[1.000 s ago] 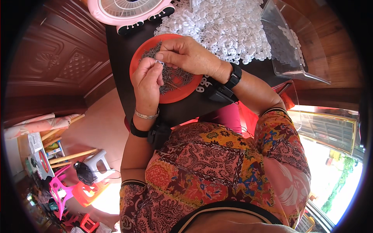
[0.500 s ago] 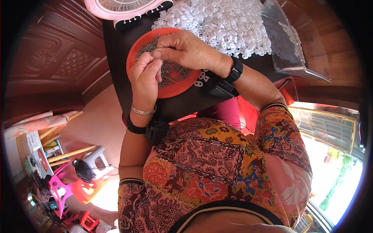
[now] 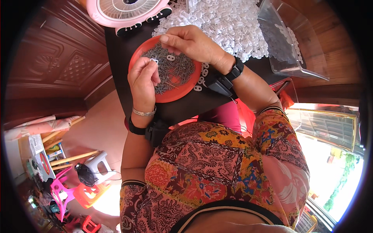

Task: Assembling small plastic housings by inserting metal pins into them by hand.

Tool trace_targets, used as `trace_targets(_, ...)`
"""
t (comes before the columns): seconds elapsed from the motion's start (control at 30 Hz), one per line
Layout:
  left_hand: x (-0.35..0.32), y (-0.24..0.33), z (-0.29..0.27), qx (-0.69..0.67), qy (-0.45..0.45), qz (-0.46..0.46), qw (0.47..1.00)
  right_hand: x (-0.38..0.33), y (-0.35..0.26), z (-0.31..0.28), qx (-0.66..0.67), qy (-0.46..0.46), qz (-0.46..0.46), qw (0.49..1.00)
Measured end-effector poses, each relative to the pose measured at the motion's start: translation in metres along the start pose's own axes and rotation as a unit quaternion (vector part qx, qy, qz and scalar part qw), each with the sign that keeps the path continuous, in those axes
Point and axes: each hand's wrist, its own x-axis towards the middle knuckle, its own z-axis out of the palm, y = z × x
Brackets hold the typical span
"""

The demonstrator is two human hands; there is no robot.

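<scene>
Drawn away from my left hand (image 3: 142, 82), my right hand (image 3: 193, 42) hovers over the red bowl (image 3: 174, 96), its grip unclear to me; the left pinches a small white piece (image 3: 154, 60) above the bowl; it looks light, stiff, best gripped by its edges.

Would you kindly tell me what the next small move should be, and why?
Perhaps lower the right hand toward the grey pieces: they lie in the red bowl beneath it, while the left hand holds a white piece.

Screws (image 3: 176, 70) lie in the bowl (image 3: 173, 98), the fan (image 3: 118, 9) behind it (slightly left), tabs (image 3: 229, 29) behind-right, left of the tray (image 3: 287, 64)
</scene>
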Motion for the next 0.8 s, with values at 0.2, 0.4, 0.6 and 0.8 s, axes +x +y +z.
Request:
trace_targets(0.2, 0.002, 0.0, 0.001, 0.001, -0.003, 0.002, 1.0, -0.003, -0.004, 0.003, 0.013, -0.058, -0.05, 0.997)
trace_targets(0.4, -0.003, 0.002, 0.002, 0.011, -0.019, 0.004, 1.0, -0.006, -0.004, 0.011, -0.09, -0.031, -0.098, 0.991)
trace_targets(0.6, -0.004, 0.001, 0.003, 0.007, -0.033, -0.002, 0.999, -0.01, -0.009, 0.01, -0.167, -0.029, -0.117, 0.979)
trace_targets(0.8, 0.002, 0.0, 0.0, -0.013, 0.01, 0.014, 1.0, -0.004, -0.005, -0.012, -0.223, 0.015, -0.13, 0.966)
